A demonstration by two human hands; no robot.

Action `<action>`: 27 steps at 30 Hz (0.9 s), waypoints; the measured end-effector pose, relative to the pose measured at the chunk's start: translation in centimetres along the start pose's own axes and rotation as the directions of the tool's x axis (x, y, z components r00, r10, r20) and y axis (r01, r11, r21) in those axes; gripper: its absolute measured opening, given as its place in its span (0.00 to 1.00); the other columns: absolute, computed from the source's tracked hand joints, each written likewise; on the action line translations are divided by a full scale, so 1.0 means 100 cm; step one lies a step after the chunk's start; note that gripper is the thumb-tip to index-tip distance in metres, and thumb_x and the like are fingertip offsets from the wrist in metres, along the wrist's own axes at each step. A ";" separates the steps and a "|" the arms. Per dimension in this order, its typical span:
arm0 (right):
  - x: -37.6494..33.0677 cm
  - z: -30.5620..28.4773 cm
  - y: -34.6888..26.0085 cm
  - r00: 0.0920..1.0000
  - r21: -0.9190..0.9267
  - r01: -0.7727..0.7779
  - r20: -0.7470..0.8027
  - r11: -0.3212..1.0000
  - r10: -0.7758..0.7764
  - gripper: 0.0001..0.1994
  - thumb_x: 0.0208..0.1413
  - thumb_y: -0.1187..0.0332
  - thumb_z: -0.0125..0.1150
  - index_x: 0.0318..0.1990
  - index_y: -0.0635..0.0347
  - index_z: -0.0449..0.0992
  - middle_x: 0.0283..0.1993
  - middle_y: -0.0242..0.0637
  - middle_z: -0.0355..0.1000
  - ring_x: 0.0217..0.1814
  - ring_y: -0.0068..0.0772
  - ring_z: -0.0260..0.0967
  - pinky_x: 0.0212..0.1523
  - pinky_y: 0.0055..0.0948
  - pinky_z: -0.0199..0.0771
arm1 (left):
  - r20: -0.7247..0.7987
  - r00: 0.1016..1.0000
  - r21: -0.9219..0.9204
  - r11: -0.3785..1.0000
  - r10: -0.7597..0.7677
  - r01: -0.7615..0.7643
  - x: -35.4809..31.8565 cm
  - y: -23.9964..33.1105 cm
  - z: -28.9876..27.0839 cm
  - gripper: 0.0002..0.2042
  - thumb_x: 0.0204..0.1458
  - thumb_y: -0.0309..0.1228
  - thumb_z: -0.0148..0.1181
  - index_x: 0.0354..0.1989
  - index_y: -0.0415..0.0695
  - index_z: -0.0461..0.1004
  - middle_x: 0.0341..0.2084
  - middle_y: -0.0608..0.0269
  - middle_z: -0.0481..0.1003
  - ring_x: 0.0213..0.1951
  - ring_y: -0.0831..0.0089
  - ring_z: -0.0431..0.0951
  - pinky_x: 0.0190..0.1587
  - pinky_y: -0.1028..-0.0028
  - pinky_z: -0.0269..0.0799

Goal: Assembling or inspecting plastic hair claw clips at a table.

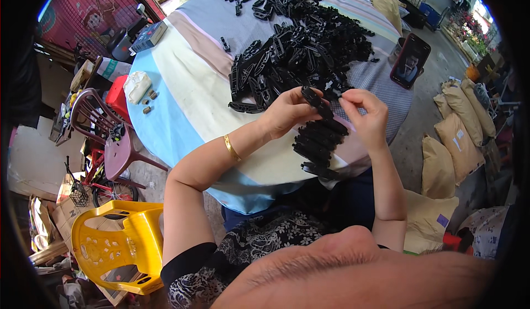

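Observation:
My left hand (pixel 288 113) grips an elongated black plastic part (pixel 317 103) between thumb and fingers, above the near edge of the round table. Close beside it on the right, my right hand (pixel 365 117) is closed in a pinch, its fingertips near the part's far end; what they hold is too small to make out. Just below both hands, a row of similar black parts (pixel 317 143) lies side by side on the striped tablecloth (pixel 182 82). Beyond my hands spreads a large heap of loose black plastic parts (pixel 298 49).
A phone (pixel 411 60) stands propped against a cup at the table's right edge. At the left edge lie a white plastic bag (pixel 137 87) and a blue box (pixel 149 37). A yellow chair (pixel 118 245) and a purple chair (pixel 118 154) stand left; stuffed sacks (pixel 459 140) line the right.

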State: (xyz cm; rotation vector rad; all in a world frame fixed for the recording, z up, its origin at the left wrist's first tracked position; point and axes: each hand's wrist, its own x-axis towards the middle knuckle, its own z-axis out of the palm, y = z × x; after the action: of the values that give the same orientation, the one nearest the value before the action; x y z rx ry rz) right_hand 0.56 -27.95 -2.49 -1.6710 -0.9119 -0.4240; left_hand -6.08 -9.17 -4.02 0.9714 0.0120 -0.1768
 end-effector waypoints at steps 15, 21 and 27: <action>-0.008 0.011 -0.015 0.941 -0.308 0.338 0.100 0.889 -0.323 0.06 0.40 0.81 0.63 0.28 0.61 0.76 0.30 0.35 0.73 0.30 0.35 0.70 0.29 0.27 0.72 | -0.034 0.999 0.163 0.987 0.017 -0.011 -0.002 -0.011 0.001 0.15 0.53 0.22 0.53 0.50 0.41 0.67 0.40 0.64 0.72 0.41 0.74 0.76 0.47 0.75 0.74; 0.002 -0.003 -0.017 0.983 -0.060 0.168 0.091 0.984 -0.162 0.07 0.40 0.83 0.61 0.29 0.62 0.76 0.31 0.35 0.73 0.32 0.35 0.70 0.33 0.26 0.72 | 0.024 0.997 0.017 0.997 -0.078 0.077 -0.004 0.002 0.006 0.15 0.62 0.34 0.39 0.50 0.37 0.65 0.38 0.57 0.73 0.37 0.71 0.77 0.42 0.77 0.76; -0.003 0.003 -0.017 0.870 -0.157 0.474 0.231 0.866 -0.435 0.11 0.31 0.83 0.60 0.27 0.62 0.77 0.31 0.33 0.73 0.34 0.34 0.69 0.31 0.27 0.72 | 0.091 0.957 0.207 0.945 -0.276 0.253 -0.007 0.009 -0.002 0.14 0.60 0.36 0.46 0.43 0.37 0.69 0.33 0.54 0.75 0.26 0.74 0.77 0.25 0.82 0.74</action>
State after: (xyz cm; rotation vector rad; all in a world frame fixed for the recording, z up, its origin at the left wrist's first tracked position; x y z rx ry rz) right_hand -0.99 -27.67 -1.65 -1.6965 -1.4611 -0.7113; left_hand -6.62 -8.41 -3.28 1.1510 0.0165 -0.4918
